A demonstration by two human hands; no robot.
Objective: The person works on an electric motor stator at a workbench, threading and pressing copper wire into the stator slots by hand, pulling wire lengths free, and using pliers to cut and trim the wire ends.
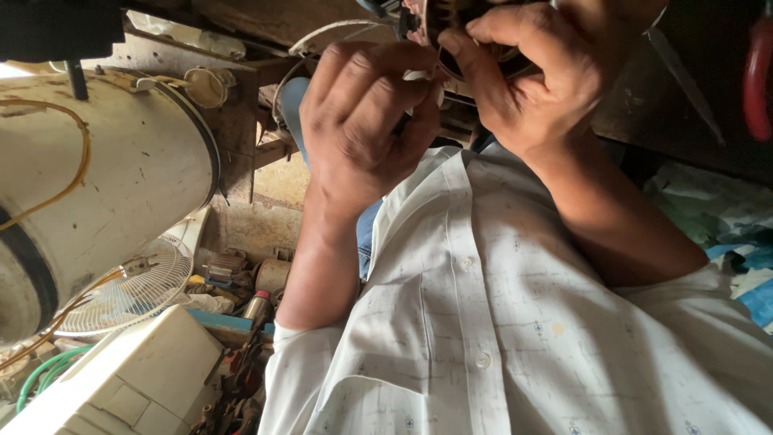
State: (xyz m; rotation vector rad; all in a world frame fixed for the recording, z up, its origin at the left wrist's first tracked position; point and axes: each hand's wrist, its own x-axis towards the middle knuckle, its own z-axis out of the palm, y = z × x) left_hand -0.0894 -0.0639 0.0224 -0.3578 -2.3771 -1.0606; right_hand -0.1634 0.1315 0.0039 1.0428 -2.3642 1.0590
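Near the top edge, your left hand (366, 121) and right hand (523, 72) pinch thin pale wire (419, 75) against a dark ribbed motor part (439, 20).

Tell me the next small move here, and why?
Likely: hold the dark part steady in the right hand and ease the white wire along with the left hand. The left fingers pinch the wire right beside the part, which the right hand grips.

Both hands, left hand (362, 121) and right hand (531, 72), fingers pinched on a dark motor part (451, 16) above a white shirt (499, 322).
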